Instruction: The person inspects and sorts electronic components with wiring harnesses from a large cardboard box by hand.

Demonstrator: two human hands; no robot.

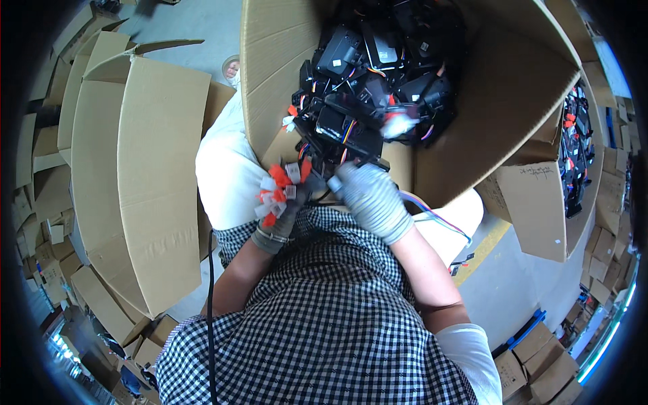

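Both my hands wear grey knit gloves and meet in front of my lap, at the near edge of an open cardboard box (277, 61). My left hand (286, 219) is closed, with a bunch of orange-red and white tags (278, 191) at its fingers. Close beside it, my right hand (371, 201) is curled, its fingertips pinched and slightly blurred; what they grip is hard to make out. Just beyond my hands, black electronic modules (341, 50) with coloured wires are heaped in the box. A blurred red and white tag (399, 123) lies over them.
Tall open cartons (162, 182) stand at my left. On the right, another carton (533, 209) holds more black modules (577, 148) with red tags. Blue and red wires (439, 217) loop by my right thigh. A black cable (211, 310) hangs along my left side.
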